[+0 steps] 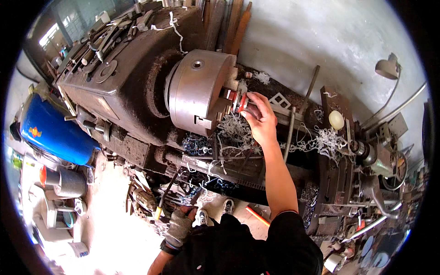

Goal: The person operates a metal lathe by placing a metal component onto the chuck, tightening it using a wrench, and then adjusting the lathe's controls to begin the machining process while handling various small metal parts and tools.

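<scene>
My bare right hand (262, 120) reaches to the face of a large steel lathe chuck (196, 89). Its thumb and fingers close around a small round part with a red rim (243, 102), in line with the chuck's jaws; whether the jaws clamp it I cannot tell. Low in front of my body, my left hand (178, 228) wears a grey glove with bare fingertips. Those fingers are curled around a dark, narrow tool (195, 198) that points away from me; its exact kind is unclear. Pale curly shavings (236, 133) lie heaped beneath the chuck.
Loose tools (103, 39) cover the top of the lathe headstock (123, 68). A lathe tailstock (378, 160) stands at right, with a pale round knob (336, 120) nearer the chuck. A blue drum (57, 130) is at left. A yellow-handled tool (158, 212) leans near my left hand.
</scene>
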Demonstrator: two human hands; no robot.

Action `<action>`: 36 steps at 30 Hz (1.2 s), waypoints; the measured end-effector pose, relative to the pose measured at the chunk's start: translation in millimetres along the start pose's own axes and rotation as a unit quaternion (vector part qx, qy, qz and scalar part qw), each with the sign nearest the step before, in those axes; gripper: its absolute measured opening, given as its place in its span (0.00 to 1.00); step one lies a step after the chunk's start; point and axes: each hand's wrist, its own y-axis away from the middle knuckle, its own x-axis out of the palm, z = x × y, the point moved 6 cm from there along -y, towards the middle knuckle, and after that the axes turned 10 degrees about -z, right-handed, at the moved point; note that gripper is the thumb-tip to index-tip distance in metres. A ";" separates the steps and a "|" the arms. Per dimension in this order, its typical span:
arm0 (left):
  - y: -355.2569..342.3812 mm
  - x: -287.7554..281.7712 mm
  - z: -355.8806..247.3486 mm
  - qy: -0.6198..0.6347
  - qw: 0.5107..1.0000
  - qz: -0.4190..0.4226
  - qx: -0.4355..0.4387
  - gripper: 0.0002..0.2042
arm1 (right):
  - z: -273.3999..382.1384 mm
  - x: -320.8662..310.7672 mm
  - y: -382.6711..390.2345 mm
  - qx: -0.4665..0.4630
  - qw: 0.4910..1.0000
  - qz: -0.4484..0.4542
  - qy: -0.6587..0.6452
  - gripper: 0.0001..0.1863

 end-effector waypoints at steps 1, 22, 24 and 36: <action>-1.1 3.9 -4.0 -0.009 1.000 0.007 -0.005 0.10 | 4.0 -1.7 -1.6 -0.018 0.999 0.012 0.034 0.27; -11.6 14.2 -28.9 -0.016 1.000 0.019 -0.010 0.09 | -15.5 -4.2 -15.8 0.210 0.977 -0.031 -0.028 0.29; -12.3 17.1 -26.9 -0.013 1.000 0.016 0.009 0.09 | -31.3 -9.6 -15.8 0.225 0.974 -0.035 0.021 0.33; -18.8 18.6 -35.8 -0.030 0.999 0.018 0.010 0.10 | -25.8 -12.2 -16.3 0.097 0.994 -0.054 -0.011 0.34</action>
